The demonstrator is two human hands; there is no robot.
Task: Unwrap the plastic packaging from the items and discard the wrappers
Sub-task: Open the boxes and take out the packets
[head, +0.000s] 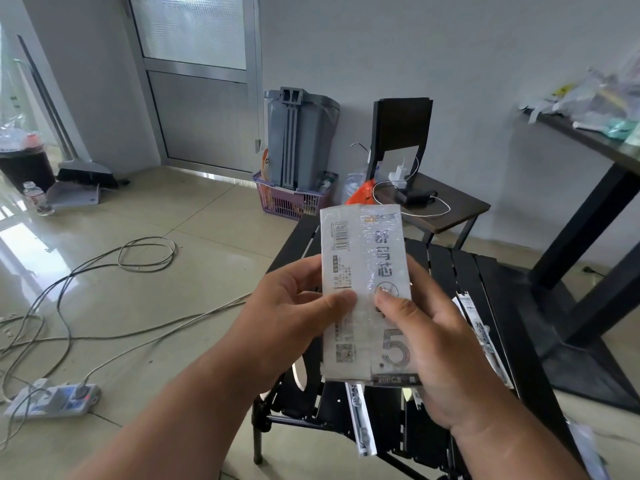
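Note:
I hold a flat white box sealed in shiny clear plastic upright in front of me, with a barcode, printed text and a large "5" on it. My left hand grips its left edge, thumb pressed on the front face. My right hand grips the right edge and bottom, thumb on the front beside the left thumb. Under my hands stands a black slatted table. Narrow wrapped white-and-black items lie on it, one near the front and some at the right.
A grey bin stands in a purple basket by the far wall. A small brown side table carries a charger. Cables and a power strip lie on the tiled floor at left. A dark table at right holds loose plastic wrappers.

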